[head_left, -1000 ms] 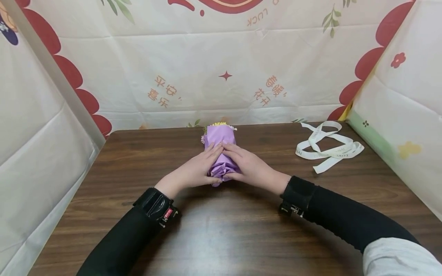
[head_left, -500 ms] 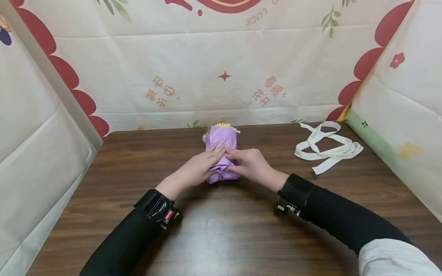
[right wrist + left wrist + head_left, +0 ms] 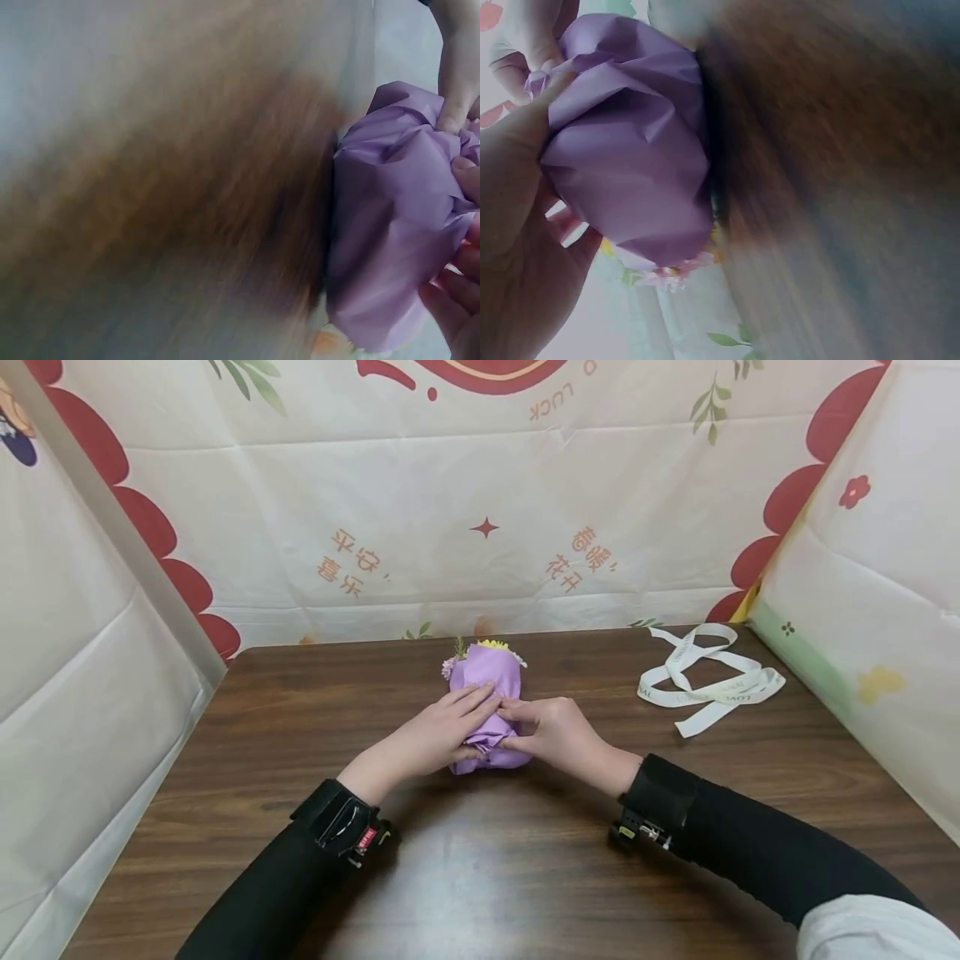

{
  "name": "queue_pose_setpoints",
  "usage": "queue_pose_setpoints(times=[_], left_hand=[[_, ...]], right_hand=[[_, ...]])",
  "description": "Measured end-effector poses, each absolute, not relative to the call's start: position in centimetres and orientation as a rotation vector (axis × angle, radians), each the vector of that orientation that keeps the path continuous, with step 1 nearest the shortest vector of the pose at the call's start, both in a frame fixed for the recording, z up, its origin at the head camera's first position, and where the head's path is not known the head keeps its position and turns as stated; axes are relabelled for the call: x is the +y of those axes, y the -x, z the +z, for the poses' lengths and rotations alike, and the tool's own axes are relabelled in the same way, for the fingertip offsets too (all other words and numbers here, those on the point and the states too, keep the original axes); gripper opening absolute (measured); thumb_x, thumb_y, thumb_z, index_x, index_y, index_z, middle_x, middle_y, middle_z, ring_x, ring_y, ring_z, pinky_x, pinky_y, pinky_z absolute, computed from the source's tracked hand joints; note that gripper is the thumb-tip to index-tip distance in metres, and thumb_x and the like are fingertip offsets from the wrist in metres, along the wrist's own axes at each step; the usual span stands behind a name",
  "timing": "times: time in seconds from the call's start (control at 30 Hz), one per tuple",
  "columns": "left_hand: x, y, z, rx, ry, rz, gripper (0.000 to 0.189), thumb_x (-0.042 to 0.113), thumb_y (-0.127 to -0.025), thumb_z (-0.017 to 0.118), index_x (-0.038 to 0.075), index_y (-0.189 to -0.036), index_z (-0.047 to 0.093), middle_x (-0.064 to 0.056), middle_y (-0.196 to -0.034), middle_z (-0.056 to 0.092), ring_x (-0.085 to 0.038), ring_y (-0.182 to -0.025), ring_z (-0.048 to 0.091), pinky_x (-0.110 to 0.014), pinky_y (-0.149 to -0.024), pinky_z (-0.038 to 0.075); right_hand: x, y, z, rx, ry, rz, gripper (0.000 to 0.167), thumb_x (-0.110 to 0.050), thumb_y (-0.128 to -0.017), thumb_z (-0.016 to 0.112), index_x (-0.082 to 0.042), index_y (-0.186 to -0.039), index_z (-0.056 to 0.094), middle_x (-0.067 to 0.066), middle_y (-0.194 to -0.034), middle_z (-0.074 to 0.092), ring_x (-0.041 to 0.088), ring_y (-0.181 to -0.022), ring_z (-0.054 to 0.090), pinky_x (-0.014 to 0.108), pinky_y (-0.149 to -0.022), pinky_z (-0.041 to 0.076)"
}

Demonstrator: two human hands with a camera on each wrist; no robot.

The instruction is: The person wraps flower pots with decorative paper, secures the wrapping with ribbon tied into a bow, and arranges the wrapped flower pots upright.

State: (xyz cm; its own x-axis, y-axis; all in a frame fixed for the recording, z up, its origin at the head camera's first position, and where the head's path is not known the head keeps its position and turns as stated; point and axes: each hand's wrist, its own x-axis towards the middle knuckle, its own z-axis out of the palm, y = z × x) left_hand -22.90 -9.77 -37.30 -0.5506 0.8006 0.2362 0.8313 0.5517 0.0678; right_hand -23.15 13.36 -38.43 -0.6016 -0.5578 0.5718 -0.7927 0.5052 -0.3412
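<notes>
A small bouquet in purple wrapping paper (image 3: 489, 667) lies on the table, with yellow flowers (image 3: 492, 644) and paler blooms showing at its far end. My left hand (image 3: 431, 735) rests on it from the left, fingers fairly straight across the top and thumb pressed near the gathered fold. From the right, my right hand (image 3: 562, 732) pinches the paper between thumb and fingers. Both wrist views show the crumpled purple paper (image 3: 634, 172) close up; in the right wrist view the left thumb (image 3: 453, 114) touches its bunched part.
A loose white printed ribbon (image 3: 731, 693) lies coiled on the right of the brown wooden table (image 3: 480, 877). Behind the table hangs a patterned cloth (image 3: 420, 518), and further cloth panels stand on the left and right.
My right hand has gone from straight fingers against the bouquet to pinching its paper. The near end of the paper is folded up more. The left hand stays on it.
</notes>
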Motion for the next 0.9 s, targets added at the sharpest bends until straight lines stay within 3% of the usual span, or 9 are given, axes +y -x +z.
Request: queue_pose_setpoints(times=[0.13, 0.2, 0.3, 0.37, 0.53, 0.73, 0.9], left_hand=[[-9.4, 22.3, -36.6, -2.635, 1.398, -0.182, 0.086, 0.04, -0.086, 0.072, -0.002, -0.149, 0.032, -0.023, -0.154, 0.029, -0.036, -0.142, 0.025, -0.042, -0.117, 0.018], [-9.2, 22.0, -36.3, -2.663, 1.379, -0.197, 0.084, 0.035, -0.086, 0.075, 0.002, -0.15, 0.032, -0.023, -0.153, 0.031, -0.037, -0.142, 0.026, -0.042, -0.117, 0.019], [-8.8, 21.8, -36.0, -2.681, 1.371, -0.191, 0.08, 0.023, -0.086, 0.075, 0.004, -0.151, 0.032, -0.026, -0.151, 0.033, -0.04, -0.14, 0.027, -0.044, -0.116, 0.02], [-8.5, 21.5, -35.9, -2.685, 1.37, -0.157, 0.079, 0.021, -0.088, 0.074, 0.001, -0.151, 0.03, -0.029, -0.15, 0.031, -0.043, -0.14, 0.027, -0.046, -0.116, 0.02], [-8.2, 20.9, -35.8, -2.701, 1.336, -0.063, 0.082, 0.026, -0.09, 0.071, -0.01, -0.148, 0.025, -0.033, -0.151, 0.024, -0.045, -0.14, 0.022, -0.046, -0.115, 0.019], [-8.1, 20.8, -36.1, -2.672, 1.301, -0.031, 0.085, 0.027, -0.088, 0.074, -0.01, -0.148, 0.026, -0.033, -0.151, 0.025, -0.045, -0.14, 0.024, -0.045, -0.115, 0.02], [-8.0, 20.7, -36.3, -2.796, 1.228, -0.078, 0.082, 0.028, -0.09, 0.072, 0.0, -0.151, 0.026, -0.026, -0.156, 0.021, -0.045, -0.142, 0.016, -0.059, -0.109, 0.026]], right_hand=[[13.2, 22.6, -38.3, -2.325, -1.132, 0.743, 0.042, -0.016, -0.07, 0.088, 0.001, -0.105, 0.074, 0.011, -0.102, 0.072, 0.02, -0.093, 0.07, 0.033, -0.078, 0.056], [13.1, 22.5, -38.2, -2.3, -1.143, 0.71, 0.035, -0.016, -0.069, 0.088, -0.001, -0.098, 0.076, 0.008, -0.094, 0.074, 0.015, -0.081, 0.07, 0.03, -0.07, 0.057], [12.9, 22.5, -38.1, -2.273, -1.149, 0.669, 0.026, -0.016, -0.069, 0.088, -0.006, -0.088, 0.075, 0.001, -0.08, 0.072, 0.007, -0.063, 0.06, 0.026, -0.058, 0.052], [12.9, 22.5, -38.0, -2.266, -1.155, 0.664, 0.025, -0.016, -0.069, 0.088, -0.006, -0.087, 0.074, 0.0, -0.078, 0.072, 0.007, -0.061, 0.057, 0.026, -0.056, 0.051], [13.3, 22.5, -38.0, -2.329, -1.157, 0.732, 0.041, -0.015, -0.071, 0.088, 0.001, -0.107, 0.074, 0.011, -0.103, 0.072, 0.021, -0.093, 0.07, 0.033, -0.079, 0.056], [14.4, 22.0, -37.4, -2.532, -1.19, 0.641, 0.05, -0.023, -0.083, 0.079, -0.001, -0.126, 0.064, 0.013, -0.132, 0.059, 0.027, -0.123, 0.054, 0.042, -0.102, 0.043], [15.8, 21.8, -36.9, -2.673, -1.213, 0.529, 0.054, -0.031, -0.09, 0.07, -0.006, -0.136, 0.058, 0.013, -0.147, 0.044, 0.032, -0.137, 0.037, 0.048, -0.111, 0.03]])
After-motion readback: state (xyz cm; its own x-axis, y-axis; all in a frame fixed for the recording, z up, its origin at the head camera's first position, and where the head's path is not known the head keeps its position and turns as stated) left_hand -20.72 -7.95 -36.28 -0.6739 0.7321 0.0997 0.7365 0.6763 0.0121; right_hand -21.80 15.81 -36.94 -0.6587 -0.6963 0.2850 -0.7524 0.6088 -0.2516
